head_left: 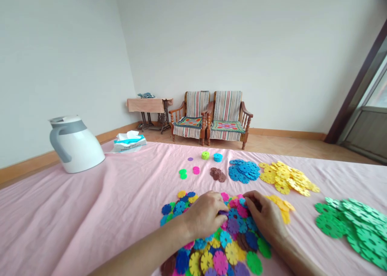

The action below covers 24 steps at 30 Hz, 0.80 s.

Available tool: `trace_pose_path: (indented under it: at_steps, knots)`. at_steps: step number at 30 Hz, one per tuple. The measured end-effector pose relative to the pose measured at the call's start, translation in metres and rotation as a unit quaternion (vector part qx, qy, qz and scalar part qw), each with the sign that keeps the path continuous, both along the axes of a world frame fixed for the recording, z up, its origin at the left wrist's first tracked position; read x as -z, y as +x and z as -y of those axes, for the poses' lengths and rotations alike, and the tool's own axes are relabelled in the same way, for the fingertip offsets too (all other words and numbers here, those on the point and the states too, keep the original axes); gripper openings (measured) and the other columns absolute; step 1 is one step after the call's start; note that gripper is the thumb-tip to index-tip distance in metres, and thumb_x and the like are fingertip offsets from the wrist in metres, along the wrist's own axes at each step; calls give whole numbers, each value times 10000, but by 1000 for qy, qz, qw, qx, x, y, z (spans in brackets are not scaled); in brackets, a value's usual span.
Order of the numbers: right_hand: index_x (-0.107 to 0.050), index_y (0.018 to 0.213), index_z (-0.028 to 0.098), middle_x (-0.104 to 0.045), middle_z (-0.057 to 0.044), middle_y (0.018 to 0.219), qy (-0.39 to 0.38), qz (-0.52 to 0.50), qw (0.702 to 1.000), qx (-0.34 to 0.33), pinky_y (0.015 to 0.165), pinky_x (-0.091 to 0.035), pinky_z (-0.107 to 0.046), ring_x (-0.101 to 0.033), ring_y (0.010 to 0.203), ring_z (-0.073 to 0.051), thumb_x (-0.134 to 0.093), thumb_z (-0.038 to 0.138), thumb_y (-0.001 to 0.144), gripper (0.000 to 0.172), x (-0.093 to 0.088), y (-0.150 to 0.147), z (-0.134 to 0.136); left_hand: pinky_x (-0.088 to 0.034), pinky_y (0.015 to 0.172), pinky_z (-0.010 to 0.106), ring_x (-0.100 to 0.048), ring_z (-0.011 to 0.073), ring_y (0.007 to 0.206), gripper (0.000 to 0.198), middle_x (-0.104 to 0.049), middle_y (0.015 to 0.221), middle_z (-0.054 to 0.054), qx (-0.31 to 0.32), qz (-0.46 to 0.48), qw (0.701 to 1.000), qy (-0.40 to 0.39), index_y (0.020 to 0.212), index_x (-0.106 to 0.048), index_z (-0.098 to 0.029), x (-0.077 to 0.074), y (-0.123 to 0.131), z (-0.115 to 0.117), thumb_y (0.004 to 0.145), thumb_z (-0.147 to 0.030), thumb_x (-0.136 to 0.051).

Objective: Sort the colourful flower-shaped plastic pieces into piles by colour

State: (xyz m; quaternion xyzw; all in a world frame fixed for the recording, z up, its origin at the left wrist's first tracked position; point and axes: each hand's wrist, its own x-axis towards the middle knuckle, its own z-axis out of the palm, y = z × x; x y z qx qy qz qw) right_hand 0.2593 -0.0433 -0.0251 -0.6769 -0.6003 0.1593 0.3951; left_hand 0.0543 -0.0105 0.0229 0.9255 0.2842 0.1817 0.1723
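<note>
We found the mixed discs [215, 243] beneath the fingers of the left hand [205, 213] and right hand [267, 215], unsorted. Both sets were narrow; any grip we could not tell. Beyond them, the blue pile [243, 170] and brown pile [217, 174] lay separated; rightward, the yellow pile [282, 173].

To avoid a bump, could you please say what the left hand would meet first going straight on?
The left hand would likely meet the mixed discs first, then the right hand; depth is unclear.
</note>
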Motion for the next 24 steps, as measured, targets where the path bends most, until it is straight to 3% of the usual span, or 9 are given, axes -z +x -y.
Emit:
trace_pose_path:
  at_steps: [3, 6, 10, 15, 17, 19, 22, 24]
  knots:
    - [-625, 835, 214, -667, 3, 658, 4, 4, 1000, 5, 573, -446, -276, -600, 603, -173, -430, 423, 818, 286, 1, -1, -1, -454, 728, 245, -607, 158, 778, 208, -660, 799, 39, -39, 50, 998, -2, 850, -743, -216, 0, -2, -2, 814, -164, -545]
    - [-630, 822, 216, -665, 2, 643, 7, 2, 1000, 9, 568, -448, -279, -603, 592, -176, -442, 431, 806, 287, 2, -1, -2, -459, 697, 237, -609, 147, 739, 201, -656, 803, 35, -123, 116, 986, 2, 823, -743, -208, -2, -9, -21, 807, -169, -546]
    - [-627, 824, 223, -662, 4, 632, 21, -8, 1000, 9, 569, -448, -283, -605, 588, -178, -432, 420, 815, 278, 1, -3, -1, -474, 663, 219, -629, 137, 701, 117, -688, 760, 11, -273, 179, 944, -44, 767, -725, -191, -3, -27, -80, 756, -162, -612]
    - [-630, 799, 231, -664, 3, 629, 16, -14, 1000, 17, 571, -453, -292, -605, 591, -187, -447, 436, 795, 275, 4, -3, -2, -481, 633, 232, -634, 157, 730, 81, -678, 751, 22, -395, 183, 899, -57, 773, -676, -157, 6, -47, -154, 765, -105, -614]
    - [-633, 798, 234, -666, 5, 631, 6, -16, 1000, 6, 561, -455, -286, -610, 594, -187, -460, 437, 786, 267, 5, -1, -3, -499, 660, 258, -630, 164, 759, 65, -673, 816, 28, -424, 177, 886, -72, 847, -661, -157, 13, -48, -171, 791, -162, -629]
    - [-631, 802, 236, -673, 4, 643, 2, -20, 1000, -3, 556, -458, -283, -617, 601, -188, -460, 438, 788, 265, 6, 1, -4, -520, 727, 318, -620, 178, 845, 181, -644, 975, 54, -436, 168, 880, -89, 1000, -620, -148, 20, -48, -183, 851, -249, -593]
    - [-623, 806, 233, -680, 0, 655, 0, -23, 1000, -12, 565, -464, -284, -624, 613, -189, -446, 448, 806, 279, 7, 3, -4, -516, 805, 393, -590, 200, 964, 297, -568, 1149, 83, -438, 156, 879, -102, 1155, -539, -154, 26, -47, -191, 901, -308, -529]
    - [-619, 814, 231, -682, -1, 662, -4, -20, 1000, -14, 578, -467, -284, -627, 625, -188, -439, 451, 814, 285, 6, 2, -4, -513, 813, 397, -588, 200, 972, 302, -565, 1156, 83, -437, 151, 881, -97, 1160, -535, -156, 26, -48, -193, 899, -308, -533]
